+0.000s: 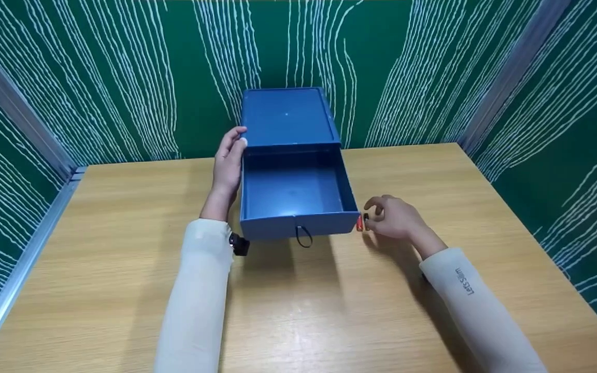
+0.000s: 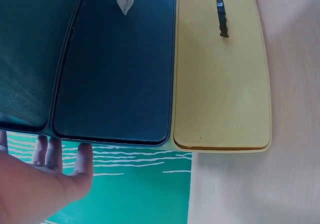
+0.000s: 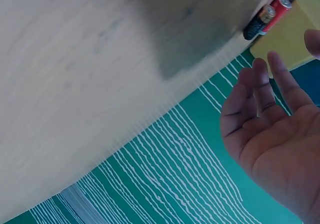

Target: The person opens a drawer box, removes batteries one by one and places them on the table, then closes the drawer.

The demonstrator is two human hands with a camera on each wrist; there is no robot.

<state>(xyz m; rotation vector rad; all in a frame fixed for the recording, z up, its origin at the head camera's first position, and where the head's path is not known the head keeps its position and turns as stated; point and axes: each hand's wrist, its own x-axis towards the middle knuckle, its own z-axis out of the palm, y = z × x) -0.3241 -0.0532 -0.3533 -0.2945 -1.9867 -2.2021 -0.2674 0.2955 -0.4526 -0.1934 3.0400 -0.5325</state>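
Observation:
A blue drawer unit (image 1: 288,116) has its top drawer (image 1: 293,226) pulled out, with a black loop on the front. The drawer's bare floor shows. My left hand (image 1: 230,160) rests against the unit's left side near the front corner, its fingers fairly straight along the wall in the left wrist view. To the right of the drawer, my right hand (image 1: 394,216) hovers with loosely bent fingers close to two small batteries. One is a red battery (image 3: 277,12); the other is a black battery with a copper end (image 3: 260,23). They are side by side on the table.
Below, in the left wrist view, are a dark blue drawer front (image 2: 115,78) with a white loop and a yellow drawer front (image 2: 222,88) with a black loop. The wooden table (image 1: 107,269) ends at a green wall (image 1: 189,77) with white lines, behind the unit.

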